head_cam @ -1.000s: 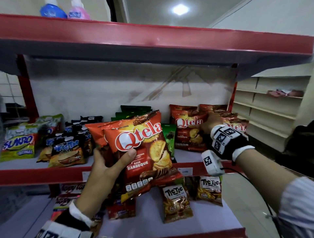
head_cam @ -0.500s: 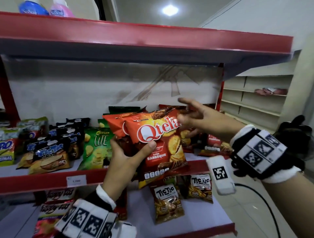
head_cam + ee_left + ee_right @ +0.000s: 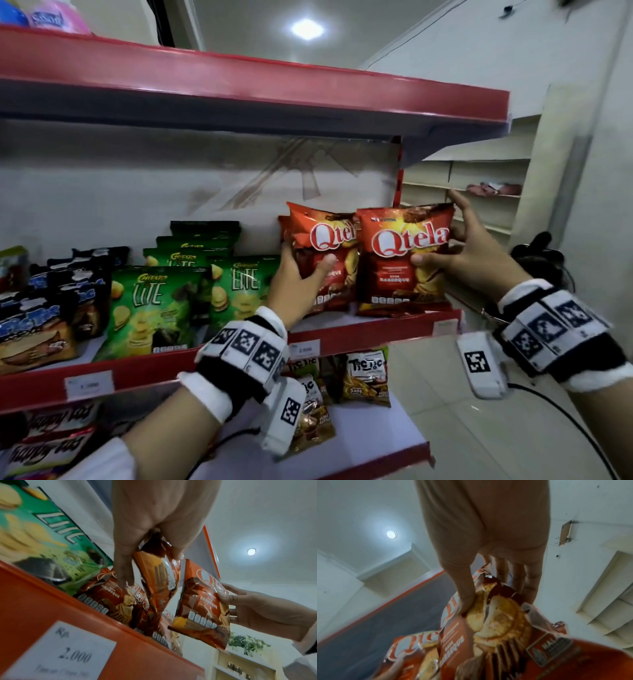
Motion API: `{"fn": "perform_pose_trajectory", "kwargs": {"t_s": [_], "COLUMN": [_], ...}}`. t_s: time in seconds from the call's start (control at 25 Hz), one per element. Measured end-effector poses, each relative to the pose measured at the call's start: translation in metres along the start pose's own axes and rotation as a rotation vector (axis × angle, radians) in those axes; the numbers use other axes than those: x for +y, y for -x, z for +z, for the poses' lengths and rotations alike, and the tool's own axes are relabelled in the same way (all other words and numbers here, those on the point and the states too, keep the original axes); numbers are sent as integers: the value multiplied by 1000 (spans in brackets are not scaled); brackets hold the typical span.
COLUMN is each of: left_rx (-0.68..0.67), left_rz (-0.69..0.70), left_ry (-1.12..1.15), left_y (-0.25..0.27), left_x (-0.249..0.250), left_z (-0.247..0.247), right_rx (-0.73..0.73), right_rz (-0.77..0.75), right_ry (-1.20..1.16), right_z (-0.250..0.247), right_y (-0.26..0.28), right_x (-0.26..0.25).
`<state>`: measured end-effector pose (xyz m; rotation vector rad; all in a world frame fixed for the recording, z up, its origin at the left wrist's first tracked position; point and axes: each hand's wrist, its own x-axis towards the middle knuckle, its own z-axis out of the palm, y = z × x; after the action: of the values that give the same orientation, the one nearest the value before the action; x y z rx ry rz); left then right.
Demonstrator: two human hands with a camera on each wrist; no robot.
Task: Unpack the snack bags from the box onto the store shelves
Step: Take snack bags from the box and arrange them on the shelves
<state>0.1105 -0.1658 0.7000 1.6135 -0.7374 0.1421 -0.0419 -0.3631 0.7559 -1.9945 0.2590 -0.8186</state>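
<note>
Hands each pinching a red snack bag: left hand [image 3: 297, 287] grips one bag [image 3: 325, 260], right hand [image 3: 476, 250] holds another bag [image 3: 400, 260] just beside it on the shelf [image 3: 376, 330].

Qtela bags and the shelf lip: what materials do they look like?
Qtela bags: thin glossy plastic film, probably foil-lined. They crinkle and dent under both hands, with glare on the print and a crimped bottom seal in the left wrist view.
Shelf lip: smooth, rigid and red, likely painted metal, possibly plastic.
</note>
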Motion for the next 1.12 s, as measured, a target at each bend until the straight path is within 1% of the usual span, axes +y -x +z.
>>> {"fn": "perform_pose_trajectory", "kwargs": {"t_s": [0.08, 0.16, 0.28, 0.36, 0.48, 0.56, 0.68, 0.76, 0.88, 0.96, 1.12], "left_rx": [6, 10, 32, 48, -5, -19, 33, 42, 31, 25, 15], "left_rz": [-64, -142, -227, -283, -337, -334, -315, -307, -280, -248, -179], "left_ry": [-61, -123, -317, -421, -397, -373, -294, -251, -216, -182, -197], "left_y": [-4, -5, -8, -10, -17, -19, -20, -16, -10, -6, 0], "left_x": [-9, -18, -25, -26, -28, -29, -28, -30, -33, -34, -34], "left_z": [18, 33, 48, 52, 58, 64, 68, 66, 61, 57, 48], "right_rx": [57, 64, 98, 61, -46, -47, -92, -113, -99, -87, -18], "right_rz": [59, 92, 68, 67, 117, 117, 126, 141, 147, 123, 83], "right_ry": [3, -17, -19, 13, 59, 87, 74, 62, 88, 117, 156], "right_z": [-5, -2, 2, 2, 1, 2, 4, 3, 4, 7, 15], "right_y": [-2, -5, -16, -28, -43, -51, -54, -53, -48, -45, -40], "right_x": [24, 45, 68, 77, 84, 87, 89, 91, 92, 91, 83]}}
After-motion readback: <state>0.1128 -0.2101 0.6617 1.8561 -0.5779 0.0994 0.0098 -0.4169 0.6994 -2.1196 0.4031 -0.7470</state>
